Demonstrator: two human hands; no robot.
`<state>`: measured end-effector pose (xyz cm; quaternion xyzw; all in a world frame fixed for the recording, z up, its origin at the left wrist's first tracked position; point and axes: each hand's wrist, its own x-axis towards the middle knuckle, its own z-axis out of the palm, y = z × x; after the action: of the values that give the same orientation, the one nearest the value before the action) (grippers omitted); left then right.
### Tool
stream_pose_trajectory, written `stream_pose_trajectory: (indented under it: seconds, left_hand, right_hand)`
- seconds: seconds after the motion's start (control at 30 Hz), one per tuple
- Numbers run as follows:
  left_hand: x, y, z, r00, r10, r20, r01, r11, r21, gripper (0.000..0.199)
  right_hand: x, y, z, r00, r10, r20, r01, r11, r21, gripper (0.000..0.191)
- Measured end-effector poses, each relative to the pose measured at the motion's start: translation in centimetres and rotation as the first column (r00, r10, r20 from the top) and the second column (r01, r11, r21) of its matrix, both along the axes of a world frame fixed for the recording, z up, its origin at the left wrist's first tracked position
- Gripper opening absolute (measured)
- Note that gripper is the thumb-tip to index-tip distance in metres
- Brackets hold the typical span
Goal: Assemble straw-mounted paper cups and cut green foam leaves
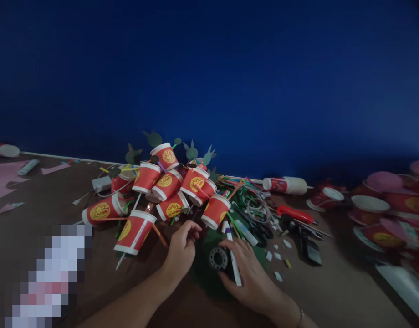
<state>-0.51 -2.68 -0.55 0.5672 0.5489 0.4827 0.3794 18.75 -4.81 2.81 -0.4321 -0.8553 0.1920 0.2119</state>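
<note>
My left hand (184,246) is near the middle, fingers curled together, just below the pile of red paper cups (166,182); what it may hold is too small to make out. To its right, my right hand (245,269) wraps round a black roll with a round, holed face (218,258). A white pen (232,255) with a purple band lies between the fingers of that hand, over the roll. Dark green sheet material (206,273) lies beneath.
Scissors (260,232), a glue tube (247,232), a red-handled cutter (296,213), a black tool (310,248) and paper scraps (278,276) lie right of centre. More red cups (370,203) stand at the far right. Pink paper (7,177) lies left. A blue wall (209,82) rises behind.
</note>
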Motion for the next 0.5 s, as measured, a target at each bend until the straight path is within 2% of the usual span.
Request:
stream_pose_trajectory:
  seconds: [0.17,0.27,0.37,0.5]
  left_hand:
    - [0.1,-0.5,0.7,0.998,-0.051,-0.045,0.052,0.999,0.017,0.036]
    - [0.1,-1.1,1.3,0.982,-0.142,-0.123,0.152,0.986,0.076,0.042]
    - [0.1,-1.7,1.9,0.929,-0.275,-0.246,0.317,0.937,0.149,0.052]
    - [0.4,-2.3,2.4,0.833,-0.392,-0.391,0.467,0.877,0.116,0.061]
  right_hand:
    - [0.2,-0.1,0.0,1.000,-0.013,-0.004,0.013,1.000,-0.002,0.049]
    - [0.2,0.0,-0.1,1.000,-0.001,-0.009,0.001,1.000,-0.003,0.048]
    - [0.2,0.1,0.0,1.000,0.011,-0.016,-0.011,1.000,-0.006,0.048]
    - [0.6,0.1,0.1,0.999,-0.007,-0.051,0.008,1.000,0.007,0.052]
